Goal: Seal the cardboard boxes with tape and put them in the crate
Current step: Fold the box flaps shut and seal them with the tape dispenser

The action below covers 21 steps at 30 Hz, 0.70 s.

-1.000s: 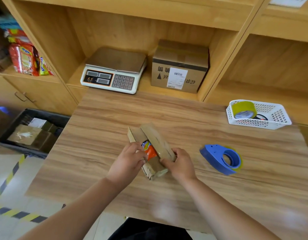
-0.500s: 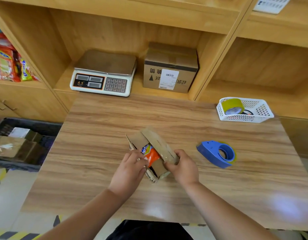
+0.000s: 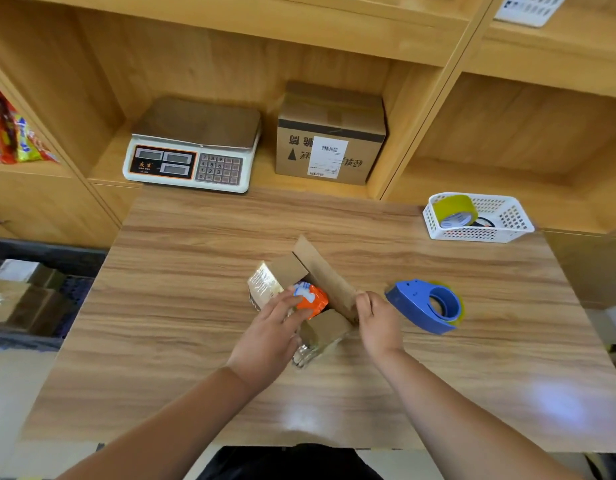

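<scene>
By my reckoning this one is barely begun: the box (image 3: 329, 327) stands unsealed on the counter (image 3: 195, 306), flaps up, orange packet (image 3: 313, 301) showing. My left hand (image 3: 268, 337) presses straight fingers on the packet. My right hand (image 3: 377, 323) pinches the long flap (image 3: 323, 271). The tape dispenser (image 3: 427, 306) waits just right of it, and the crate (image 3: 39, 249), well left of my left hand, already holds boxes.

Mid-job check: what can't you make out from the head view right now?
Head view:
Crate: cut by left edge, fill unclear.
Orange packet: partly covered by left hand and box flap.
Shipping label: print too small.
</scene>
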Each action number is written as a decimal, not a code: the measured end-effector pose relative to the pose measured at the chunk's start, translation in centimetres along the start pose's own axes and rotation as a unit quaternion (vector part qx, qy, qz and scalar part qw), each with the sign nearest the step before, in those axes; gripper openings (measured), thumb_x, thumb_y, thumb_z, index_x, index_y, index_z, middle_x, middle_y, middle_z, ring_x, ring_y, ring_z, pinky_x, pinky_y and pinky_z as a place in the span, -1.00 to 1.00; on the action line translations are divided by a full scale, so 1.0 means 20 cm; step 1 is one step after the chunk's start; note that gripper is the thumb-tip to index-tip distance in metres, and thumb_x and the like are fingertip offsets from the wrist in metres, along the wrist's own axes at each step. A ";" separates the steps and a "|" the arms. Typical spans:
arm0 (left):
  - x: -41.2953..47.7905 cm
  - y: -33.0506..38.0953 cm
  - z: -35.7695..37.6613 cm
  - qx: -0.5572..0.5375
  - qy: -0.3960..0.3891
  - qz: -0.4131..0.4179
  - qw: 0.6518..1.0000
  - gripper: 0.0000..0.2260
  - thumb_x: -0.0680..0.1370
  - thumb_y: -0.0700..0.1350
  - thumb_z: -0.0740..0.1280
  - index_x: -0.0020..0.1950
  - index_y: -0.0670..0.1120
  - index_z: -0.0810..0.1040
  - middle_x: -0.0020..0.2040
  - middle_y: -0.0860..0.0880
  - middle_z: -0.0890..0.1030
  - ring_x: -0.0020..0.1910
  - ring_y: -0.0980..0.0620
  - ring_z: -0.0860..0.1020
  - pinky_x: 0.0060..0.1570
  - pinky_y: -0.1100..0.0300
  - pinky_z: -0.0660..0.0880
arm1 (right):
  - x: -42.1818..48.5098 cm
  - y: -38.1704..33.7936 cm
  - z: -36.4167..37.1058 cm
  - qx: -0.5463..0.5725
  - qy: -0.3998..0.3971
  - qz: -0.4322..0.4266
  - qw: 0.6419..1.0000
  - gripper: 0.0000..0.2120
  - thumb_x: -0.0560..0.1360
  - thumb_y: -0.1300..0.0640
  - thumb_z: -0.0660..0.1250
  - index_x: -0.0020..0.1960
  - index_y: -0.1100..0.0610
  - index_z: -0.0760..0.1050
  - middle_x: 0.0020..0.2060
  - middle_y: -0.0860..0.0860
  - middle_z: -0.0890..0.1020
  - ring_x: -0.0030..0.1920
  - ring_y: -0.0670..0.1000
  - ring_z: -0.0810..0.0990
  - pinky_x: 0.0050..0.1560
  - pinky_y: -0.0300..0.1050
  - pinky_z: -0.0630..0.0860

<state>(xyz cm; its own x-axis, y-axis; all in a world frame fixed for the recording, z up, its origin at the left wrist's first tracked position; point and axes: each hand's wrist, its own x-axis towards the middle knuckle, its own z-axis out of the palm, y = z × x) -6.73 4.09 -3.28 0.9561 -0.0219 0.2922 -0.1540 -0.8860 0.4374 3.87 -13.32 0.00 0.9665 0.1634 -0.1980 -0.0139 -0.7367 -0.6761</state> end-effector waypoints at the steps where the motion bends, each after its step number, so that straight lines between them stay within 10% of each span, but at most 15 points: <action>1: 0.01 0.00 0.01 0.008 -0.012 -0.004 1.000 -0.41 0.29 -0.27 0.54 0.26 -0.07 0.44 0.27 -0.10 0.49 0.38 -0.05 0.26 0.27 -0.15 0.28 | 0.02 0.01 -0.01 0.022 0.012 0.007 1.000 -0.60 0.63 0.10 0.12 -0.39 0.09 0.26 -0.47 -0.01 0.36 -0.37 0.04 0.35 -0.33 -0.05 0.22; 8: 0.06 0.04 0.10 0.116 -0.087 0.007 0.989 -0.57 0.43 -0.01 0.11 0.15 -0.08 0.63 0.16 -0.06 0.63 0.23 0.00 0.53 0.33 0.13 0.20 | 0.15 0.03 -0.08 0.069 -0.067 0.052 0.994 -0.63 0.63 0.05 0.13 -0.32 0.13 0.36 -0.38 0.03 0.48 -0.29 0.05 0.49 -0.27 -0.09 0.39; 21: 0.09 0.14 0.13 0.036 -0.065 -0.133 0.988 -0.54 0.54 -0.01 0.16 0.40 -0.15 0.36 0.37 -0.10 0.46 0.36 -0.02 0.42 0.45 0.29 -0.08 | 0.23 0.04 -0.13 0.247 -0.153 0.126 0.949 -0.82 0.58 0.06 0.25 -0.04 0.12 0.58 -0.12 0.04 0.64 -0.15 0.01 0.58 -0.26 -0.22 0.49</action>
<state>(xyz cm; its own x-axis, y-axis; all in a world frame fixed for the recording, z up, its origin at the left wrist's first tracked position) -4.77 0.35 -3.83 0.9850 0.1610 0.0613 0.1207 -0.8987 0.4217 8.98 -14.84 0.44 0.7977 0.2618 -0.5433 -0.4259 -0.3933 -0.8148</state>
